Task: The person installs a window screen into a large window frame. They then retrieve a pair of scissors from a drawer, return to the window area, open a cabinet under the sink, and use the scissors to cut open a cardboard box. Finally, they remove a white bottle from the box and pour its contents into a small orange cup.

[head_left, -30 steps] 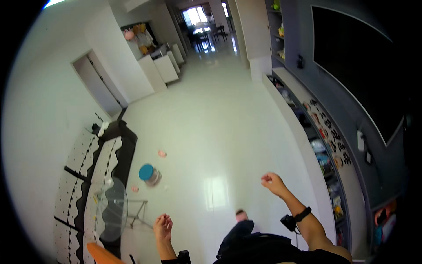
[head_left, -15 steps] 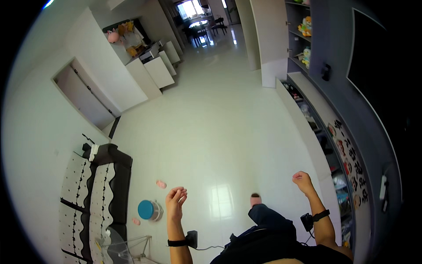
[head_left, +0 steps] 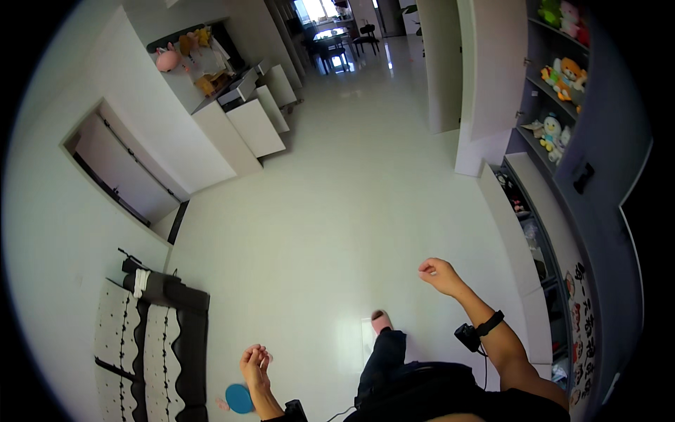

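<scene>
My left hand (head_left: 254,363) hangs low at the bottom of the head view, fingers loosely curled and holding nothing. Just below it on the white floor lies a round blue lid or container (head_left: 239,399) with a small pink thing beside it. My right hand (head_left: 437,273) is raised out to the right, fingers curled in a loose fist, with nothing in it; a black band sits on that wrist. One foot in a pink slipper (head_left: 381,322) is stepping forward between the two hands.
A black and white patterned sofa (head_left: 151,344) stands at the lower left. White stepped cabinets (head_left: 253,119) line the left wall. Shelves with soft toys (head_left: 559,77) and a low cabinet run along the right. A dining table with chairs (head_left: 337,46) stands far down the hall.
The view has moved forward along the floor; the blue container has slid toward the bottom edge. My right hand swung up and forward, my left hand dropped lower.
</scene>
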Action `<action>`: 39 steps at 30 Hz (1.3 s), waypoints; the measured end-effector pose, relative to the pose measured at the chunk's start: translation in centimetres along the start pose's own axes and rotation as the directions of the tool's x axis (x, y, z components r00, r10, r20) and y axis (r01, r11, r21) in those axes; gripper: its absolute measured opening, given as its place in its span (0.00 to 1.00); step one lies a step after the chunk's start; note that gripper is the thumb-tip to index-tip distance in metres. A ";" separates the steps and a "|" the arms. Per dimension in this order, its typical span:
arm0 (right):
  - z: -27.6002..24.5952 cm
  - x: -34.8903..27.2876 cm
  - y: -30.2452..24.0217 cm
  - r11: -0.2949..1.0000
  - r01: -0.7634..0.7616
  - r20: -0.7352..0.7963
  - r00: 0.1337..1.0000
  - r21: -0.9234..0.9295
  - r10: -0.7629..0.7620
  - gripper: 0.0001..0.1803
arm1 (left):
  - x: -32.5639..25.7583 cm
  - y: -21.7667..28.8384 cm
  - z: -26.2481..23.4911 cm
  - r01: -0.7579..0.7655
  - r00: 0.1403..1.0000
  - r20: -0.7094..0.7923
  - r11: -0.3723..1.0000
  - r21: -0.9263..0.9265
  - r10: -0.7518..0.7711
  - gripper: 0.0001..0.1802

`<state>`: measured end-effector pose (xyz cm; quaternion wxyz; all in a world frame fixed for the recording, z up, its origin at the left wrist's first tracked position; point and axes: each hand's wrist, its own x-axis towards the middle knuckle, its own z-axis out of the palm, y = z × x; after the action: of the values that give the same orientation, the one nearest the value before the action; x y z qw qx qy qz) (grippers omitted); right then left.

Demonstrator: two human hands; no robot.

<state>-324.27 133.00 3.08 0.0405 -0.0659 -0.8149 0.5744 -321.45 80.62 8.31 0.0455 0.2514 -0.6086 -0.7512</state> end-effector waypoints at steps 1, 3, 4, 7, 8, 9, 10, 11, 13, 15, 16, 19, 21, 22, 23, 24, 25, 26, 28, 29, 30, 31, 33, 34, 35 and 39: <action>0.0 3.5 -0.2 0.994 -0.079 0.021 0.997 0.076 0.078 0.07 | 3.7 1.1 2.0 -0.013 1.000 -0.009 1.000 -0.009 0.013 0.05; -0.5 10.9 -0.8 0.975 -0.174 0.024 0.985 0.137 0.172 0.07 | 11.0 3.3 7.2 -0.053 0.999 -0.011 0.998 -0.020 0.052 0.05; -1.3 14.2 -1.0 0.973 -0.195 -0.006 0.980 0.127 0.198 0.07 | 14.8 4.6 10.4 -0.073 0.997 -0.001 0.997 -0.016 0.073 0.05; -3.9 23.4 -0.5 0.965 -0.154 -0.090 0.980 0.211 0.177 0.06 | 24.4 8.3 20.7 -0.074 0.995 0.067 0.996 0.053 0.071 0.05; -4.2 26.4 0.0 0.957 -0.118 -0.120 0.981 0.266 0.154 0.06 | 27.4 9.4 24.3 -0.080 0.987 0.143 0.995 0.067 0.070 0.06; -4.9 29.3 0.6 0.960 -0.111 -0.155 0.976 0.258 0.155 0.07 | 30.4 10.4 28.0 -0.096 0.971 0.227 0.993 0.067 0.079 0.06; -5.3 32.2 1.4 0.956 -0.172 -0.169 0.962 0.236 0.214 0.07 | 33.4 11.2 31.7 -0.094 0.954 0.290 0.994 0.061 0.072 0.07; -6.2 35.2 2.3 0.956 -0.198 -0.178 0.955 0.218 0.238 0.07 | 36.4 11.8 35.5 -0.085 0.944 0.326 0.993 0.087 0.052 0.07; -7.9 41.4 4.2 0.950 -0.262 -0.180 0.939 0.171 0.292 0.07 | 42.0 12.7 42.2 -0.093 0.921 0.386 0.991 0.098 0.048 0.07; -9.9 48.2 6.1 0.957 -0.248 -0.161 0.949 0.151 0.272 0.06 | 47.1 13.1 47.8 -0.117 0.906 0.416 0.989 0.087 0.071 0.07; -10.7 51.7 6.7 0.949 -0.271 -0.140 0.945 0.162 0.294 0.06 | 49.4 13.7 49.8 -0.111 0.913 0.403 0.989 0.100 0.062 0.07; -12.6 65.3 7.0 0.951 -0.279 -0.226 0.926 0.136 0.303 0.06 | 57.8 16.3 57.3 -0.113 0.930 0.359 0.989 0.093 0.073 0.06; -12.5 75.8 6.0 0.979 -0.202 -0.216 0.955 0.019 0.202 0.06 | 62.7 18.4 61.0 -0.035 0.969 0.245 0.994 0.099 0.010 0.06; -12.9 79.6 5.1 0.959 -0.274 -0.206 0.945 -0.071 0.255 0.06 | 64.7 19.5 62.2 -0.084 0.959 0.276 0.994 0.065 0.063 0.06; -12.2 83.8 4.3 0.987 -0.115 -0.177 0.975 0.108 0.133 0.05 | 66.9 20.0 63.6 -0.095 0.959 0.272 0.995 0.038 0.081 0.07; -11.4 88.5 3.4 0.991 -0.072 -0.117 0.989 0.117 0.085 0.05 | 69.1 20.3 65.2 -0.117 0.954 0.278 0.993 -0.012 0.116 0.07; -10.7 93.3 2.5 0.991 -0.022 -0.059 0.998 0.128 0.030 0.05 | 71.4 20.6 66.6 -0.128 0.957 0.263 0.992 -0.008 0.126 0.07; -9.9 97.9 1.7 0.992 -0.037 -0.006 0.999 0.122 0.038 0.05 | 73.8 20.9 68.0 -0.135 0.959 0.250 0.991 -0.006 0.132 0.07; -7.8 106.3 0.5 0.995 -0.023 0.059 0.998 0.096 0.018 0.05 | 79.3 21.2 70.8 -0.128 0.974 0.192 0.992 0.018 0.122 0.06; -6.8 110.4 0.1 0.997 0.006 0.074 0.997 0.079 -0.012 0.05 | 82.4 21.2 72.4 -0.103 0.984 0.152 0.994 0.036 0.097 0.06; -6.0 114.3 -0.3 0.991 0.088 0.092 0.991 0.105 -0.098 0.06 | 85.7 21.6 74.0 -0.097 0.987 0.129 0.995 0.040 0.091 0.05; -5.4 117.9 -0.5 0.991 0.099 0.090 0.990 0.088 -0.106 0.06 | 89.2 22.2 75.7 -0.090 0.990 0.108 0.995 0.044 0.085 0.05; -4.7 124.7 -1.1 0.998 -0.027 0.097 0.995 0.057 0.021 0.06 | 95.8 23.8 79.6 -0.083 0.989 0.122 0.996 0.039 0.078 0.05; -4.6 128.7 -1.2 0.995 -0.098 0.090 0.991 0.029 0.095 0.06 | 99.5 24.7 82.2 -0.074 0.990 0.120 0.997 0.028 0.070 0.06; -5.1 132.2 -1.4 0.998 -0.058 0.075 0.996 0.039 0.055 0.06 | 102.7 25.6 84.7 -0.078 0.990 0.118 0.997 0.029 0.074 0.06; -7.7 143.2 -0.7 0.991 -0.101 -0.031 0.994 0.082 0.104 0.06 | 114.3 29.8 95.3 -0.130 0.961 0.245 0.992 -0.002 0.126 0.07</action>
<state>-464.75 161.96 4.98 0.0280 -0.1161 -0.7858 0.6068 -469.16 115.20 12.11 0.0168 0.1174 -0.6298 -0.7676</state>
